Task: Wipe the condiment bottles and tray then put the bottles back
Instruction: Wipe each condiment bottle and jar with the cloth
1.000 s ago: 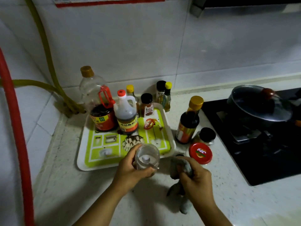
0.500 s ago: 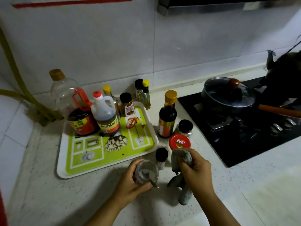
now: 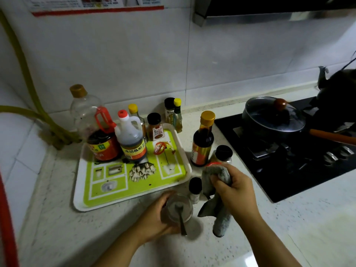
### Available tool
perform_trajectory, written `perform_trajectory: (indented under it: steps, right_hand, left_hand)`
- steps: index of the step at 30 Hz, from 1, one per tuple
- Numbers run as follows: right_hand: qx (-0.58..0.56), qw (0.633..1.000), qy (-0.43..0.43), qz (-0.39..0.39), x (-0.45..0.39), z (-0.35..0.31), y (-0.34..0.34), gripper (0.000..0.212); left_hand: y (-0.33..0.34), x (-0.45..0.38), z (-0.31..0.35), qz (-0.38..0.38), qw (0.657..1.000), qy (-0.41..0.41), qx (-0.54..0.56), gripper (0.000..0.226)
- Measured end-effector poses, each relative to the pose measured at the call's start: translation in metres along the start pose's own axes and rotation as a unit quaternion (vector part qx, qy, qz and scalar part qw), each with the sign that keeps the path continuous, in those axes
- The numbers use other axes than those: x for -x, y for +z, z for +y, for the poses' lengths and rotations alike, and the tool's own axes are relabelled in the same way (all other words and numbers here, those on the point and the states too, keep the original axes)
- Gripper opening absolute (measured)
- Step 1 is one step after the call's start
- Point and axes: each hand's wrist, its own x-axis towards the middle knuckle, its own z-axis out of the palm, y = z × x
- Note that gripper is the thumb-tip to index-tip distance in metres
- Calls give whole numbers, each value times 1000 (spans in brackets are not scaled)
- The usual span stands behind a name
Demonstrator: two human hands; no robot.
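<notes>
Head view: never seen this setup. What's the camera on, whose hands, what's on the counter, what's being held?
There is no robot: the single wide-angle camera sits on a person's head, looking down at their own bare hands. The left hand grips a small open glass jar with a spoon standing in it. The right hand grips a grey cloth.

On the counter lies a green and white tray still carrying two large dark sauce bottles at its back. More bottles stand off the tray, including a tall gold-capped bottle. To the right is a black stove with a lidded pan.
</notes>
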Motion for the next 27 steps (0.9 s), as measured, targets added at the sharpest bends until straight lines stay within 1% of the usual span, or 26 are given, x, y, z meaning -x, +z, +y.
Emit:
perform_trajectory:
  steps: [2, 3, 8, 11, 14, 16, 18, 21, 24, 25, 27]
  right_hand:
    - [-3, 1000, -15, -11, -9, -12, 2, 37]
    - [-6, 1000, -24, -16, -14, -18, 3, 35]
    - [-54, 996, -61, -40, -39, -47, 18, 35]
    - [-64, 993, -73, -68, -51, -53, 33, 34]
    - [-86, 990, -74, -81, -63, -53, 47, 32]
    - [-113, 988, -61, -92, -71, -52, 55, 30]
    - [-145, 983, -26, -112, -78, -49, 62, 31]
    - [-181, 968, 46, -171, -89, -38, 73, 49]
    - [-209, 951, 79, -212, -97, -30, 85, 71]
    - [-214, 949, 82, -215, -99, -29, 89, 73]
    - [-211, 952, 81, -207, -102, -27, 95, 61]
  left_hand:
    - [-10, 1, 5, -31, 999, 0, -22, 81]
    - [-16, 1, 7, -30, 999, 7, -42, 80]
    - [-51, -3, 28, 51, 992, 38, -108, 74]
    - [-65, -6, 47, 84, 986, 62, -127, 68]
    - [-74, -7, 63, 104, 974, 99, -174, 63]
    - [-79, -6, 70, 124, 964, 121, -200, 62]
    - [-86, -6, 77, 145, 958, 134, -207, 59]
    - [-102, -7, 86, 178, 953, 140, -199, 55]
    - [-120, -12, 93, 229, 942, 129, -211, 54]
    - [-126, -15, 93, 243, 937, 126, -218, 55]
    - [-134, -21, 93, 273, 926, 115, -233, 56]
